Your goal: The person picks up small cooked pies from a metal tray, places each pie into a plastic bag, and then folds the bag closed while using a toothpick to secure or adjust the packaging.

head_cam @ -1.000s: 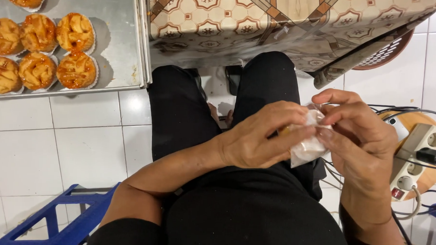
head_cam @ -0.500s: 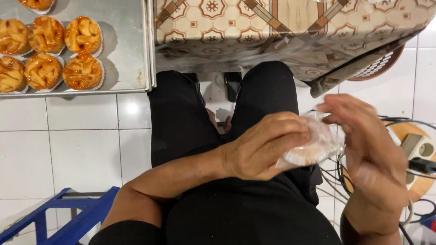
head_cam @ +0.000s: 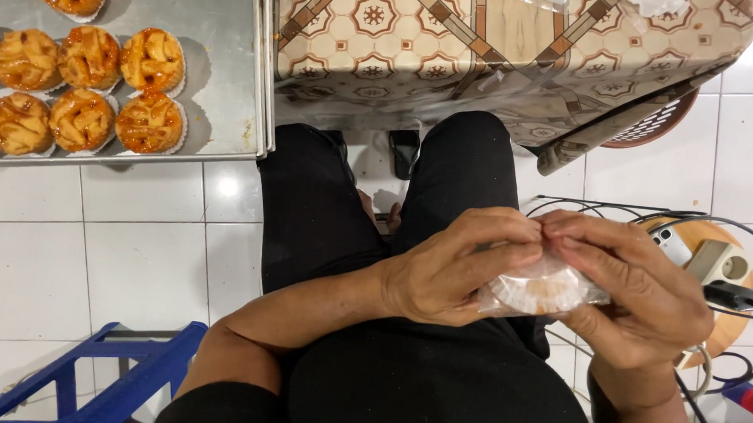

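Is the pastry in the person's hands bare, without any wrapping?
No, the pastry sits inside a clear plastic bag pinched between both hands.

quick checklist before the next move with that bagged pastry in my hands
1. Both hands on the clear bag: ok, left hand and right hand hold it.
2. Pastry in white cup inside the bag: ok.
3. Bag mouth closed: cannot tell, fingers cover it.
4. Bag over the lap, off the floor: ok.
5. Metal tray holds more pastries: ok.
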